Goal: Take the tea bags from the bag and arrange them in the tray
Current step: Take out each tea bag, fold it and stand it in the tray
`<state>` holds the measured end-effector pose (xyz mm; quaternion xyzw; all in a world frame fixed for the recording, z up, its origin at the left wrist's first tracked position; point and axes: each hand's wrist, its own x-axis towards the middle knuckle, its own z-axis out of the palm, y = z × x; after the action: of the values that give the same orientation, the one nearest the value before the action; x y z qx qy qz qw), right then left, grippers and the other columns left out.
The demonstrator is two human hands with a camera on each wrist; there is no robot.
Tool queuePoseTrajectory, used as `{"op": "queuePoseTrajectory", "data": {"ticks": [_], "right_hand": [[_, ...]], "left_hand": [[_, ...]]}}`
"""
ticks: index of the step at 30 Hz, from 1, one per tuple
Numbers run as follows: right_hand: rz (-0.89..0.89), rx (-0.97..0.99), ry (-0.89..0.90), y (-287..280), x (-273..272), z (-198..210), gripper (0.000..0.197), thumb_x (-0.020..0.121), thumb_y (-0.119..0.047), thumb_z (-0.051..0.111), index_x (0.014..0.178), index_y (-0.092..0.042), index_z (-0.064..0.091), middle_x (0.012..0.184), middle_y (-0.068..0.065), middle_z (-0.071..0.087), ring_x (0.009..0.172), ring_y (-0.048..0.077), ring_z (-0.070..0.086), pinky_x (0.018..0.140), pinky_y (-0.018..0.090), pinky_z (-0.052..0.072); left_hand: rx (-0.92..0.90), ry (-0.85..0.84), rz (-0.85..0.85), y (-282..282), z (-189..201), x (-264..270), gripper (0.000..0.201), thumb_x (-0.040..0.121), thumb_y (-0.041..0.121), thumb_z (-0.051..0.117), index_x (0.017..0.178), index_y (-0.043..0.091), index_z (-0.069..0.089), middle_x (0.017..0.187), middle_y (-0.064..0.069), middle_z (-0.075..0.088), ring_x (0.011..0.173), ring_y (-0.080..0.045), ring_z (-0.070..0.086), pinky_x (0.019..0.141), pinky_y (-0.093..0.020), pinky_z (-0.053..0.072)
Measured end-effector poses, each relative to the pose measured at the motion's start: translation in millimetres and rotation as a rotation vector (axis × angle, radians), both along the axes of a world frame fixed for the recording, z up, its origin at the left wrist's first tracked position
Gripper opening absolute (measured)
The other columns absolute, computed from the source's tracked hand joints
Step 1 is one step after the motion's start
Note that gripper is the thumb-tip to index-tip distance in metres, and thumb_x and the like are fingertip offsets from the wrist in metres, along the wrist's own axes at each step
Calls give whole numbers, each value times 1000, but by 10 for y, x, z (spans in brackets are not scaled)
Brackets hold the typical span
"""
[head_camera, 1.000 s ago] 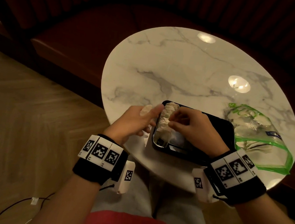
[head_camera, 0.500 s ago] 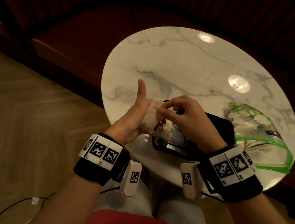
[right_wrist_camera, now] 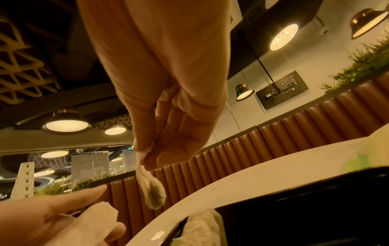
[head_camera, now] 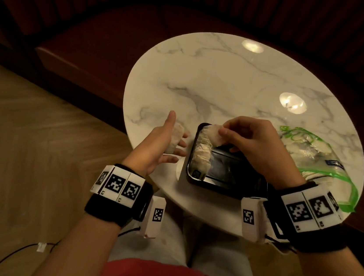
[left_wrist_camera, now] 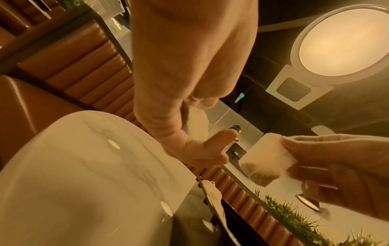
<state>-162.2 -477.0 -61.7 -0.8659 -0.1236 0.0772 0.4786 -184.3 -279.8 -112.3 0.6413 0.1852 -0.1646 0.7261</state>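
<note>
The right hand [head_camera: 253,144] hovers over the tray's [head_camera: 216,185] far left corner, thumb and fingers pinching a tea bag [head_camera: 215,134] by its top edge, so it hangs long axis down. The left hand [head_camera: 161,143], thumb up, fingers loosely spread, cradles more bags [head_camera: 174,140] just left of the tray. A row [head_camera: 202,154] lines the tray's left side. The right wrist hides part of the plastic bag [head_camera: 325,160] on the bench [head_camera: 217,82].

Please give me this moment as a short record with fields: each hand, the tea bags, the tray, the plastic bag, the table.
left hand: palm up beside the tray, spare tea bags resting on straight fingers
right hand: pinches one tea bag above the tray's far left corner
tray: black, one row of tea bags along its left side
plastic bag: green-edged, right of tray, tea bags inside
table: round, marble
</note>
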Motion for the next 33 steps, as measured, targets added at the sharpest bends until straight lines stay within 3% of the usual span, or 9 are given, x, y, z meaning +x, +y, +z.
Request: {"op": "queuePoseTrajectory", "data": {"ticks": [4,8,11,15,19,24,29,31,33], "right_hand": [[58,-196,-78,-63,-36,-57,5,89,-20,69,91,-17,72,83,-8,72,77,0,66,69,14,50],[207,-309,-52,-42,-81,-134,8,89,-21,69,92,-15,73,83,-8,71,79,3,65,73,16,49],[298,-404,-27,-8,-79,-195,4,88,-23,70,91,-20,72,81,-14,67,78,-3,62,72,11,43],[393,-542,30,64,-44,-258,9,90,-28,67,96,-25,72,85,-14,67,78,-2,60,72,10,43],[271,-560,32,112,5,-395,15,90,-31,67,102,-23,70,93,-7,69,80,5,60,76,20,46],[147,-507,58,74,-68,-466,39,87,-37,70,118,-23,52,95,-6,62,80,9,60,78,29,51],[108,-507,90,37,-121,-503,25,87,-24,71,106,-16,55,90,-5,60,74,1,56,62,12,43],[119,-503,47,77,-138,-551,16,87,-18,70,100,-11,63,91,-2,62,82,10,60,65,14,42],[123,-507,37,114,-145,-612,13,88,-17,69,98,-9,66,95,3,66,88,18,62,76,25,48]], "left_hand": [[161,-85,-64,-17,-61,8,37,97,49,49,100,15,64,89,-3,63,65,-9,58,53,-16,46],[305,-153,-153,-61,-141,6,15,92,27,65,95,12,65,74,3,57,57,-6,47,48,-16,40],[348,-141,-205,-88,-213,9,16,90,20,69,100,8,67,68,5,54,54,-5,46,46,-16,38],[403,-129,-238,-92,-288,12,18,88,14,70,103,6,65,73,2,58,53,-3,47,42,-11,36],[449,-136,-270,-78,-309,19,20,89,12,68,107,6,66,74,3,58,56,-2,48,43,-12,35],[455,-132,-289,-74,-337,26,20,89,14,68,106,4,67,70,3,57,56,-4,48,46,-16,35],[455,-128,-292,-78,-350,28,18,90,14,67,104,4,68,68,3,57,55,-5,49,43,-13,35],[442,-122,-285,-84,-352,29,20,89,14,67,106,3,68,67,3,56,55,-6,49,44,-14,35],[435,-116,-286,-90,-350,27,21,90,14,67,107,2,68,67,2,55,54,-6,48,46,-17,35]]}}
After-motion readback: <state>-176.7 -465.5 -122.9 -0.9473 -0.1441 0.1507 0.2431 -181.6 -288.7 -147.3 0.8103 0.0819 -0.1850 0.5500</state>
